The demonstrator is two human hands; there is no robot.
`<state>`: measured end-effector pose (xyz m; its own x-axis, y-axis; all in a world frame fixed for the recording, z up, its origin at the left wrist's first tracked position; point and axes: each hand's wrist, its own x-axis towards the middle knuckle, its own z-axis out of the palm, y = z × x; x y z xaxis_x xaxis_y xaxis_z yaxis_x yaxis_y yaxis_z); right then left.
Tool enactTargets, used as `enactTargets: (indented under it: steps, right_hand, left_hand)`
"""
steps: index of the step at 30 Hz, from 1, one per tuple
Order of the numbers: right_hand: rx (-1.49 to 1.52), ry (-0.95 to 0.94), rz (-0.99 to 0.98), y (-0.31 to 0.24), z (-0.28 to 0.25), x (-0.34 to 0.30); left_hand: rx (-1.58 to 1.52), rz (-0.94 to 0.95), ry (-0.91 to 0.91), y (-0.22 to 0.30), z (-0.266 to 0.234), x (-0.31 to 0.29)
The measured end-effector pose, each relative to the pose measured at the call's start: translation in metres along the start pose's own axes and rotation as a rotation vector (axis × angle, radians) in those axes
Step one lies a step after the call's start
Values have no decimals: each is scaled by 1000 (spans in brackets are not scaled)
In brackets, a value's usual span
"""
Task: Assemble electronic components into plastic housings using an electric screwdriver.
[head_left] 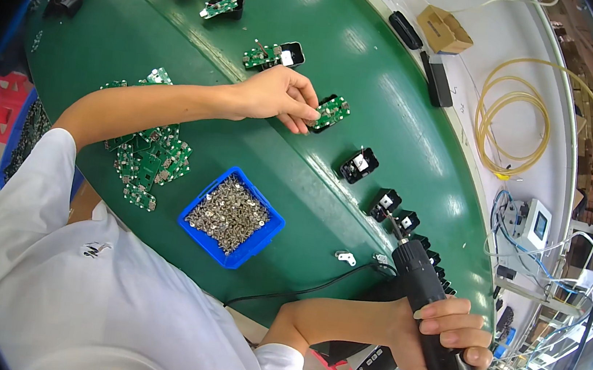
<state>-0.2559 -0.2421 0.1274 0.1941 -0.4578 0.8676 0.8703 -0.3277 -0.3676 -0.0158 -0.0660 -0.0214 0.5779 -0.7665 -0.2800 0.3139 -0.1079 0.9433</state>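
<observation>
My left hand (277, 99) reaches across the green bench and pinches the near edge of a green circuit board (334, 112), which lies over a black plastic housing and mostly hides it. Wrapped around a black electric screwdriver (426, 281) is my right hand (452, 330). The driver's bit points up and left, close to a small open black housing (385, 202); I cannot tell whether it touches. Between the hands stands another open housing (359, 164) with a white part inside. Beyond my left hand, a board with wires (261, 57) rests against a further housing.
A blue tray of small metal screws (229, 215) sits near me. Left of it lies a pile of circuit boards (150, 157), partly under my left forearm. More housings line the bench (286, 176). A black cable (299, 292) crosses the near edge. Coiled yellow tubing (485, 119) lies beyond.
</observation>
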Motion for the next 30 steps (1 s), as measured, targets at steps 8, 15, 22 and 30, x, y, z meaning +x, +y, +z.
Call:
enactTargets:
  steps: [8, 15, 22, 30]
  right_hand:
    - [57, -54, 9, -4, -1, 2]
    - [46, -132, 34, -1, 0, 2]
    - [2, -35, 242, 72, -20, -16]
    - [-317, 16, 345, 104, -42, -21]
  left_hand:
    - [-15, 34, 58, 2, 4, 2]
    - [59, -20, 86, -1, -1, -3]
    - [902, 384, 74, 12, 13, -59]
    - [1600, 707, -431, -13, 53, -154]
